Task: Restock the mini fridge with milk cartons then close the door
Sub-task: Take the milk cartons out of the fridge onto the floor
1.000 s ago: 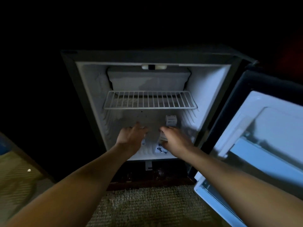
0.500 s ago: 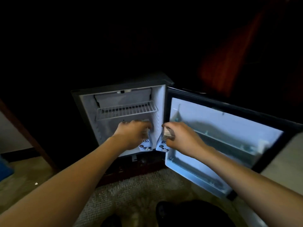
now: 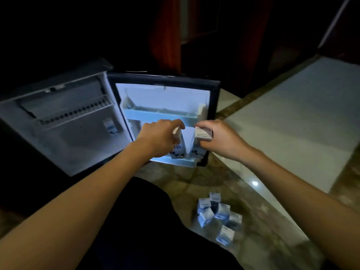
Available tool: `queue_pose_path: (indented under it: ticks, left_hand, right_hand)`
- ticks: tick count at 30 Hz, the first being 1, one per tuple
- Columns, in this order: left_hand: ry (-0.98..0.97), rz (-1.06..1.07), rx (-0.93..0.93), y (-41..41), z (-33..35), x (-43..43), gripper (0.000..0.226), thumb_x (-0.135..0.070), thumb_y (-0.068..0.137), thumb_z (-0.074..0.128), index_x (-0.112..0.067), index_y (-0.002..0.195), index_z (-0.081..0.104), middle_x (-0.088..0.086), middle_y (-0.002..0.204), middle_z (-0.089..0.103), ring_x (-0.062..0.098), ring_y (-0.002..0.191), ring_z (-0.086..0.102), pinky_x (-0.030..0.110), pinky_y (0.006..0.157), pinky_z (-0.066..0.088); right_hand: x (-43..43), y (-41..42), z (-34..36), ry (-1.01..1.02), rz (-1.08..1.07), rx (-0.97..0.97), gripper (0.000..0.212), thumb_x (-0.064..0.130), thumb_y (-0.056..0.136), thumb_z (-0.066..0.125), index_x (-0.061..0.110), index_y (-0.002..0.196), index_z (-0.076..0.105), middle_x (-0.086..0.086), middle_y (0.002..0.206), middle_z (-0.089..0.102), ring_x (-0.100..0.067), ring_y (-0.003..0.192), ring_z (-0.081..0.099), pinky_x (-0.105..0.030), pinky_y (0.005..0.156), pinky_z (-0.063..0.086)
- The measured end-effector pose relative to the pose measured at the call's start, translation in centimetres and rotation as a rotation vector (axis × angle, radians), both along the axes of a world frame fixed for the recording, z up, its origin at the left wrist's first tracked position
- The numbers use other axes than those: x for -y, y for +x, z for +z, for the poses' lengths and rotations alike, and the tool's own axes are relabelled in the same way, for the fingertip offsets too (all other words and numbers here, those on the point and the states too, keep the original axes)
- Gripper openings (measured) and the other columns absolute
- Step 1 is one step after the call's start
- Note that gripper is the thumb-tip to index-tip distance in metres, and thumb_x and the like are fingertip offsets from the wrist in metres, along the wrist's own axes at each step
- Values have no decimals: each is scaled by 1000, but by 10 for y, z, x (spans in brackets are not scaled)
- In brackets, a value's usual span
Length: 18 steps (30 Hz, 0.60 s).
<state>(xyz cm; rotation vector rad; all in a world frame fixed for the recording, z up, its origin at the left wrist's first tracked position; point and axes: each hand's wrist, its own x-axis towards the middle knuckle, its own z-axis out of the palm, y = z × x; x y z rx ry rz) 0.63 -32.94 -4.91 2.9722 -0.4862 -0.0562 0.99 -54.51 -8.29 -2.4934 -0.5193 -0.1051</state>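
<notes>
Looking down in a dim room, I see the mini fridge [image 3: 64, 121] standing open at left, one milk carton [image 3: 110, 126] upright near its right inner wall, below the wire shelf [image 3: 78, 114]. The fridge door [image 3: 165, 98] swings out to the right. In front of its lower part, my left hand [image 3: 159, 139] curls over the top of a second carton [image 3: 178, 147]. Just beside it, my right hand [image 3: 220, 139] grasps a third carton [image 3: 200, 141] by its top. Lower right, a cluster of loose cartons [image 3: 218, 215] sits on the glossy floor [image 3: 259, 240].
</notes>
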Motion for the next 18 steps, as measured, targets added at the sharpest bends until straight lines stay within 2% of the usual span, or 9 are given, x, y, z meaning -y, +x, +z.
queue_pose_path:
  ticks: [2,4,5,7,12,14,18]
  left_hand:
    - [34,-9,-26,4,-16,26,38,-39,95,57,-39,131,46,-1,121,63,27,102,61,35,75,36]
    - [80,-19,-64,8,-36,48,40,-41,95,57,-34,132,44,2,123,63,29,104,61,35,76,35]
    - [100,-24,-84,10,-48,57,41,-41,95,59,-31,132,44,2,124,63,30,105,61,36,77,35]
    - [138,-40,-125,12,-71,72,44,-40,93,62,-27,131,44,3,125,62,30,108,61,36,78,35]
    - [156,-27,-267,17,-139,90,39,-29,91,63,-24,126,46,6,123,60,31,108,60,37,77,36]
    - [87,36,-358,13,-167,90,41,-30,89,66,-24,125,46,5,125,59,31,111,59,37,80,36]
    - [34,144,-474,-6,-213,89,47,-36,85,72,-26,123,47,5,123,59,31,112,59,39,85,39]
  right_hand:
    - [28,-5,-19,-20,-15,-72,51,19,78,75,22,128,64,4,113,70,-14,100,61,-31,81,53]
    - [53,-10,-40,-53,-5,-130,52,18,81,75,21,131,63,4,119,68,-9,101,60,-15,76,45]
    - [62,-12,-50,-80,-3,-152,51,18,82,74,21,132,63,4,122,67,-8,104,59,-11,75,40]
    - [80,-15,-76,-136,-16,-183,49,21,84,74,22,131,63,2,123,68,-11,106,59,-15,76,37]
    - [111,-23,-139,-130,-55,-293,45,14,80,78,20,123,67,-2,109,71,-12,90,62,-18,69,40]
    - [117,-26,-163,-132,-68,-323,44,12,79,78,19,121,69,-1,109,70,-17,96,63,-24,74,43]
    - [124,-30,-214,-144,-118,-416,39,21,78,81,28,114,69,3,113,68,-17,102,61,-37,85,54]
